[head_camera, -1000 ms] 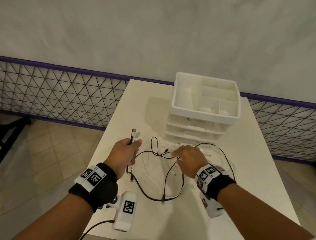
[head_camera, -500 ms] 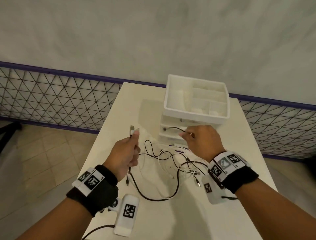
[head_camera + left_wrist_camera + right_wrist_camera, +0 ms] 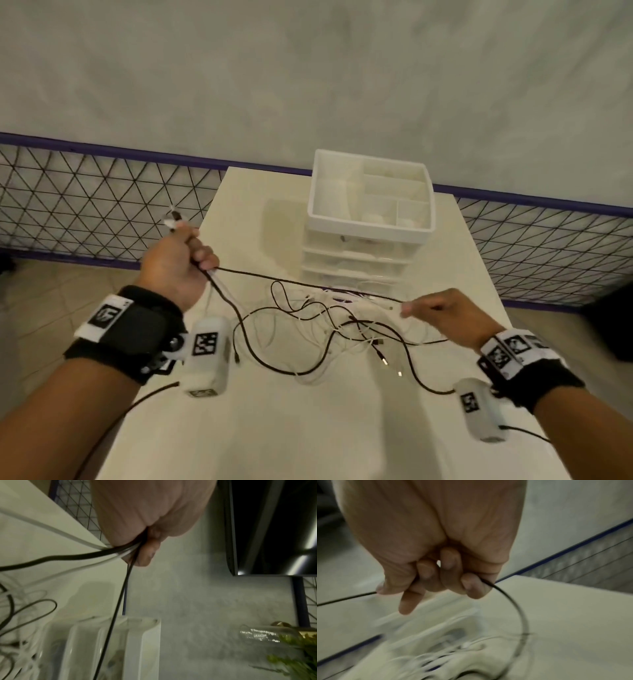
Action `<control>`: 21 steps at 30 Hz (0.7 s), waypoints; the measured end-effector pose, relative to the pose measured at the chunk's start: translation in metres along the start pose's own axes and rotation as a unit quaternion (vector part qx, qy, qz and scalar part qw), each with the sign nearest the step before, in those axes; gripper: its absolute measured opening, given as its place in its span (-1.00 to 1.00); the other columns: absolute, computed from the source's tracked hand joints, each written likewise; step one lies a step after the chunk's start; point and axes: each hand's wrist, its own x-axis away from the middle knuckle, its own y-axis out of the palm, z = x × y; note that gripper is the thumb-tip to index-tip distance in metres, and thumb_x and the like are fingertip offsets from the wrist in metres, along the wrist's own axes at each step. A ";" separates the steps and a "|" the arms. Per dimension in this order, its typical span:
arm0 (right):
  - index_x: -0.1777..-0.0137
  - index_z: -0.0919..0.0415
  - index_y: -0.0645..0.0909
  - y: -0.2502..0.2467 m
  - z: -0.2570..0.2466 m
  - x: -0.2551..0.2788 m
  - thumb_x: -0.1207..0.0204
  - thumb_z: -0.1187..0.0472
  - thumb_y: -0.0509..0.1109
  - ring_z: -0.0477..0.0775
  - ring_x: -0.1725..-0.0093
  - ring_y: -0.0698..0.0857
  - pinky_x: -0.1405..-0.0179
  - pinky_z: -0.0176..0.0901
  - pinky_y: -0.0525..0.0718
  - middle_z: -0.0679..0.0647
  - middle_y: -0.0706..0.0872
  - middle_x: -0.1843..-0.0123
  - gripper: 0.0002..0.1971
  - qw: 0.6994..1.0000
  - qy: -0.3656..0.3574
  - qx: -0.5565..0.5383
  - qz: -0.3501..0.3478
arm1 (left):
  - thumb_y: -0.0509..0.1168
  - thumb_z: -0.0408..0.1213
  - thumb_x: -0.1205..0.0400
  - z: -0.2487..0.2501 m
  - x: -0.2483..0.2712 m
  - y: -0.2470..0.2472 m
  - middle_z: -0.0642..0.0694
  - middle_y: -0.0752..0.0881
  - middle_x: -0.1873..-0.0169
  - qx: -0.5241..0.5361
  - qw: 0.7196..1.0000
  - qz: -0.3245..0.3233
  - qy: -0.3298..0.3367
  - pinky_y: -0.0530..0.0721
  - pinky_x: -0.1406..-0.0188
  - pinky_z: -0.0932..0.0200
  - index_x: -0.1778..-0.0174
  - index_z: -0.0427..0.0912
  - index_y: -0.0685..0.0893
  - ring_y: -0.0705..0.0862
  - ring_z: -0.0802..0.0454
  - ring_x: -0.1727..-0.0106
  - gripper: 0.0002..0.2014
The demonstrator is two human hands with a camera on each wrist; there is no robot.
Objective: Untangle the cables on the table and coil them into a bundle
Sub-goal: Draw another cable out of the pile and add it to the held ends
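A tangle of black and white cables (image 3: 329, 329) lies on the cream table (image 3: 308, 428) in front of the drawer unit. My left hand (image 3: 178, 263) is raised at the table's left edge and grips black and white cable ends (image 3: 109, 551), with plugs (image 3: 173, 219) sticking out above the fist. A black cable (image 3: 308, 282) runs taut from it to my right hand (image 3: 442, 313), which pinches that black cable (image 3: 505, 595) with curled fingers low over the table at the right.
A white drawer unit (image 3: 359, 260) with an open compartment tray (image 3: 370, 226) on top stands at the back middle of the table. A mesh fence (image 3: 85, 205) with a purple rail runs behind. The table's edges are close on both sides.
My left hand has lifted up and to the left with the cable ends. My right hand has come back from the drawer unit to the right, stretching the black cable taut between the hands.
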 end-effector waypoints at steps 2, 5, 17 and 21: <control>0.21 0.00 0.89 -0.021 0.025 -0.004 -0.50 -0.05 0.53 -0.29 0.54 0.60 0.39 -0.41 0.52 0.02 0.86 0.26 -0.81 0.996 0.063 0.020 0.063 | 0.11 -0.20 -0.80 0.007 0.001 -0.005 0.05 0.25 0.50 -0.045 0.999 -0.014 0.024 0.20 0.73 0.30 0.27 -0.12 0.47 0.20 0.18 0.67 -0.70; 0.25 0.00 0.87 -0.026 0.013 -0.010 -0.49 -0.12 0.53 -0.05 0.47 0.62 0.29 -0.19 0.58 -0.01 0.79 0.42 -0.76 0.989 0.062 0.079 0.110 | 0.13 -0.23 -0.79 -0.007 0.016 0.004 -0.01 0.45 0.44 -0.173 0.980 -0.081 0.060 0.20 0.76 0.31 0.19 -0.11 0.51 0.21 0.20 0.67 -0.77; 0.22 0.02 0.87 -0.030 -0.105 -0.008 -0.41 -0.20 0.53 -0.16 0.60 0.33 0.51 -0.33 0.34 0.05 0.63 0.52 -0.70 0.991 -0.126 0.028 0.029 | 0.12 -0.09 -0.80 -0.039 0.046 0.045 0.02 0.37 0.46 -0.413 0.890 -0.149 0.121 0.23 0.67 0.26 0.19 -0.06 0.47 0.24 0.14 0.57 -0.74; 0.30 -0.09 0.86 -0.043 -0.042 -0.010 -0.33 -0.31 0.50 0.23 0.39 0.56 0.31 -0.16 0.49 0.46 0.80 0.12 -0.68 0.998 -0.019 0.057 0.030 | 0.10 -0.11 -0.80 -0.021 0.032 0.023 0.00 0.36 0.46 -0.417 0.895 -0.110 0.113 0.21 0.59 0.21 0.16 -0.10 0.48 0.21 0.09 0.52 -0.75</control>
